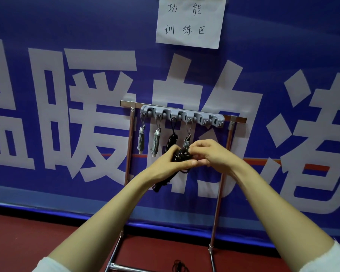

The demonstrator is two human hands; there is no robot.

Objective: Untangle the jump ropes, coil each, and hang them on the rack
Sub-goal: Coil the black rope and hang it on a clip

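Four ropes hang coiled from grey hook rail (216,119) on top bar of rack (219,185): grey rope (141,141) at left end, second grey rope (155,143), hung black rope (170,142), third grey rope (186,143). Left hand (165,169) grips black coiled rope (182,155) from below, thumb across front. Right hand (214,154) pinches its top with fingertips. Bundle in front of rack, overlapping third grey rope's lower end; tail dangles under left wrist. Loose black rope (180,266) on red floor (37,232) by rack base.

Gym training zone: handwritten sign (188,22), rope rack (183,115), blue banner (47,26), red floor (37,232).
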